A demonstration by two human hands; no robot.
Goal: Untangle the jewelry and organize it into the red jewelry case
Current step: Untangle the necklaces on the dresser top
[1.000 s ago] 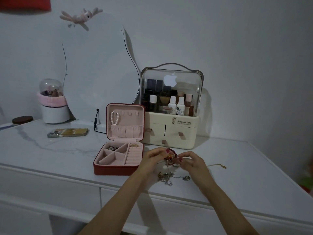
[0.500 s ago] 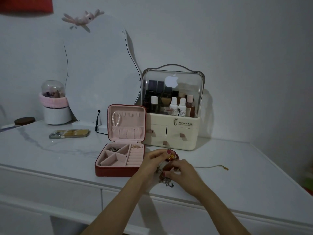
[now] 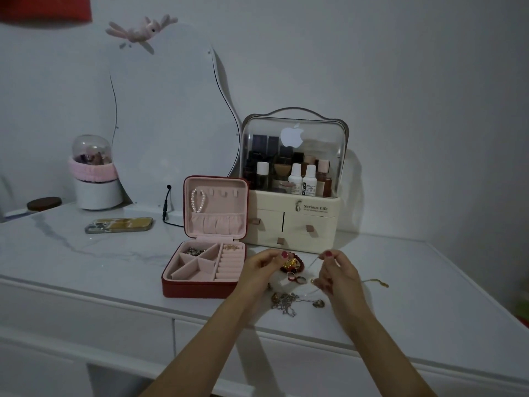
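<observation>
The left hand (image 3: 259, 267) pinches a gold charm (image 3: 289, 263) with thumb and fingers curled, holding it against a dark red bead bracelet (image 3: 297, 262) just above the table (image 3: 429, 282). The right hand (image 3: 336, 275), at 3 o'clock from the left, pinches a thin chain (image 3: 313, 260) that runs back toward the bracelet. At 6 o'clock from the bracelet a silver tangle (image 3: 284, 302) lies on the table, with a small pendant (image 3: 318, 303) beside it. A gold chain (image 3: 378, 282) lies at 3 o'clock from the right hand. The red case (image 3: 200, 289) stands open at 9 o'clock from the left hand, a pearl bracelet (image 3: 198, 200) hanging in its lid, small pieces in its far compartments.
</observation>
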